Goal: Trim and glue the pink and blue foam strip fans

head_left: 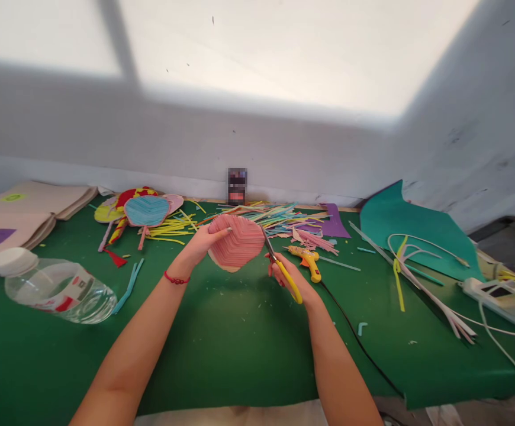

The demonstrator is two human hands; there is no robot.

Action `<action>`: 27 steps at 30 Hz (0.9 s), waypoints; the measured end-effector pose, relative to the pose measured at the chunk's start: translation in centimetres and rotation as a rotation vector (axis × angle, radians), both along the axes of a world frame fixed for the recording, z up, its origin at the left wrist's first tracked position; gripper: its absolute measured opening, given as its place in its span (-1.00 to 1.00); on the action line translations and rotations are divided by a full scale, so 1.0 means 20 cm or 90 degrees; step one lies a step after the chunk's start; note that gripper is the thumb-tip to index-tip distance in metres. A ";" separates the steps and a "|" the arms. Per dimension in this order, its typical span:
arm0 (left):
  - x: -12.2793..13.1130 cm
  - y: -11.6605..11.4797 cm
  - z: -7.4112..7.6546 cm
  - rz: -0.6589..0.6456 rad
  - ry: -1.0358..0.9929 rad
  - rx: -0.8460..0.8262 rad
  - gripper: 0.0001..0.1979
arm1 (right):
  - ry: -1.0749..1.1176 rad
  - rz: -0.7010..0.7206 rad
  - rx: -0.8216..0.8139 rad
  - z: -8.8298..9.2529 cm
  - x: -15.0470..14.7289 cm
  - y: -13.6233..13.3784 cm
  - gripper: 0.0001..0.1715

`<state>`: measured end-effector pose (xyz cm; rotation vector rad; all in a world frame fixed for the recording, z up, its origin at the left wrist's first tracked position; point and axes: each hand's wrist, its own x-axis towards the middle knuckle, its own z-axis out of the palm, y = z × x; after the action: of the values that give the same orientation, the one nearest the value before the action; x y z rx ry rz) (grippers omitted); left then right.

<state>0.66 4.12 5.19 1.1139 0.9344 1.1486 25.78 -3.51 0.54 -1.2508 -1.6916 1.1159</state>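
Observation:
A rounded pink piece (238, 244), covered in strips laid in a V pattern, is pinched at its left edge by my left hand (200, 244). My right hand (284, 273) grips a pair of scissors (290, 280) with yellow handles. The blades point up and away, close to the right edge of the pink piece; whether they touch it I cannot tell. Just right of my right hand lies a yellow glue gun (307, 260) with a black cord. Behind the pink piece, many coloured strips (279, 216) are heaped on the green table (222, 355).
On the left are a water bottle (62, 287), cardboard pieces (13, 219) and finished-looking strip-covered shapes, one a blue oval (147, 211). Teal sheet (417, 228), purple sheet (336, 221), white cable (504, 346) and a power strip (497, 299) lie right. A wall (186, 130) rises behind.

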 end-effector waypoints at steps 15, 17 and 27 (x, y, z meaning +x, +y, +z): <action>0.03 0.02 -0.06 -0.012 -0.038 0.029 -0.51 | 0.043 -0.043 -0.005 -0.03 -0.06 0.01 -0.35; 0.03 0.02 -0.06 -0.015 -0.043 0.030 -0.52 | 0.046 -0.050 -0.003 -0.04 -0.06 0.01 -0.34; 0.05 0.01 -0.05 0.003 -0.047 0.034 -0.54 | 0.055 -0.111 -0.003 -0.09 -0.07 0.04 -0.36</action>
<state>1.68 4.23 4.14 1.1044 0.8537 1.2168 24.38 -2.74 -1.33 -1.3067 -1.4864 1.0545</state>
